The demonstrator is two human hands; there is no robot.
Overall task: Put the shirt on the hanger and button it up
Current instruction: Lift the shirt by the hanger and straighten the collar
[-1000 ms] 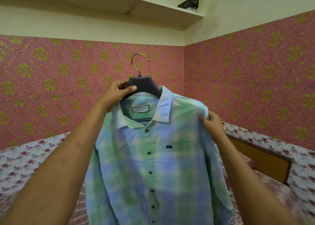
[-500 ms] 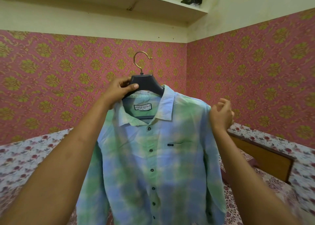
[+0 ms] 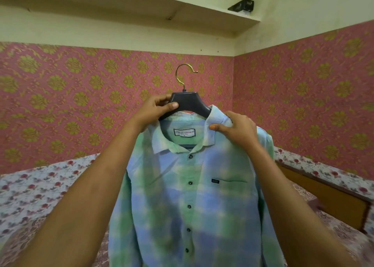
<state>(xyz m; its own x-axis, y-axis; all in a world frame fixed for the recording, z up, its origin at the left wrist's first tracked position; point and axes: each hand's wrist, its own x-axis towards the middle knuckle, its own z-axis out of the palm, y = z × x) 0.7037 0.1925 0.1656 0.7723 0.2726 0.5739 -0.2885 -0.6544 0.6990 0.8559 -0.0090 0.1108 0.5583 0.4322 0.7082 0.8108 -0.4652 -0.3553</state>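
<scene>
The plaid shirt (image 3: 192,196) hangs buttoned on the black hanger (image 3: 190,105), the left hand (image 3: 155,109) with its grip clamped on the hanger's neck, the right hand (image 3: 236,129) pinching the collar (image 3: 162,143) just below it; straightening that collar seems next.

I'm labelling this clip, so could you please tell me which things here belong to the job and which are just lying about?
Job: shirt; hanger, gripped by the left hand; right hand, pinching the shirt's collar.
Lying about: dark box on the shelf; flowered bed; wooden board.
</scene>
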